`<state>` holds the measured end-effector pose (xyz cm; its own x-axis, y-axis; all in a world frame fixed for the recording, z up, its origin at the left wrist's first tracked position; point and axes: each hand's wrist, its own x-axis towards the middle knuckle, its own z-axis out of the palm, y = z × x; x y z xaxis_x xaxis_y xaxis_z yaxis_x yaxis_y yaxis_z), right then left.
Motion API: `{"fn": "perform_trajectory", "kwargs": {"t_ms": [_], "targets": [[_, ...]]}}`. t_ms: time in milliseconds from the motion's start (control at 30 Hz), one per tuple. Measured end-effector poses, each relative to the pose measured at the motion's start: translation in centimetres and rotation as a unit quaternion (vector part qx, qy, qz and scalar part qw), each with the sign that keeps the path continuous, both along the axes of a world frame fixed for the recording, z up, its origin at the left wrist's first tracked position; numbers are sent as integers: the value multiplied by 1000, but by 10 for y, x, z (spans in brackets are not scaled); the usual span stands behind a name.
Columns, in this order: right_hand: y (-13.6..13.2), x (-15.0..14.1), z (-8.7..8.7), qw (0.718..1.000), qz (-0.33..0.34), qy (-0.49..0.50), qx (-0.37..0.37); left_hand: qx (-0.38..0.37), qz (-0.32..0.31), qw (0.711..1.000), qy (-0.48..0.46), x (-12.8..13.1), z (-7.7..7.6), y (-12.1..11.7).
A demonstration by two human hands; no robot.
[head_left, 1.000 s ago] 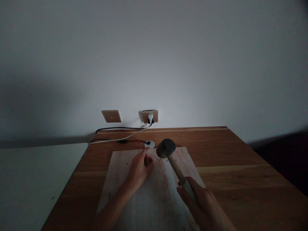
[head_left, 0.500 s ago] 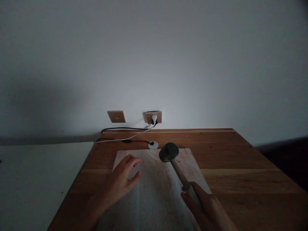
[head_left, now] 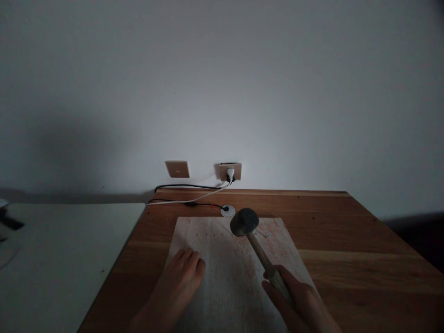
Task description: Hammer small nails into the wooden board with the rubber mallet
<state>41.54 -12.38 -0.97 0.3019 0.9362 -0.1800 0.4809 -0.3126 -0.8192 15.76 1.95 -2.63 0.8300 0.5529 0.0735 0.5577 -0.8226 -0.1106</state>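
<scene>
**Black-headed mallet with pale wooden handle (head_left: 257, 249) held over pale, reddish-streaked rectangular board (head_left: 225, 277)**

1. Right hand (head_left: 298, 296): grips the lower handle of the mallet. Wraps thumb and fingers round the wood, closed as far as the thickness of the handle allows. Cannot tell how tightly.

2. Mallet axis: runs diagonally, from the right hand at the near right to the head at the far left. Appears raised above the far part of the board, right of its middle; clearance cannot be judged.

3. Left hand (head_left: 183, 273): lies at the left side of the board, back of the hand up. Has fingers curled inward into a loose fist, with fingertips largely hidden. Cannot tell whether anything small is inside.

4. Key relation: places the row of small spots (head_left: 222, 234) just beyond the left fingers, ahead and to the right. Runs from side to side, roughly parallel to the far edge of the board. Too small to identify as nails or holes. Brings the left hand nearer to the left end of the row, with the mallet head over its right-hand portion.

5. Surroundings: supports the board on a brown wood-plank tabletop (head_left: 347, 231). Beyond the far edge of the board, includes a round white cable grommet (head_left: 228, 211) and, on the wall, a gold-coloured socket plate (head_left: 224, 172) with a white plug (head_left: 231, 174).
</scene>
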Motion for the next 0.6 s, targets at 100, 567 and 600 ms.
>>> {"fn": "perform_trajectory", "kwargs": {"t_ms": [100,567,600], "targets": [[0,2,0,1000,-24,-17,-2,-19,-1,999,-44,14,2,8],[2,6,0,1000,3,-3,9,-311,117,834,-441,75,-28,54],[1,7,-3,1000,-7,-11,14,-312,114,832,-445,74,-29,53]]}}
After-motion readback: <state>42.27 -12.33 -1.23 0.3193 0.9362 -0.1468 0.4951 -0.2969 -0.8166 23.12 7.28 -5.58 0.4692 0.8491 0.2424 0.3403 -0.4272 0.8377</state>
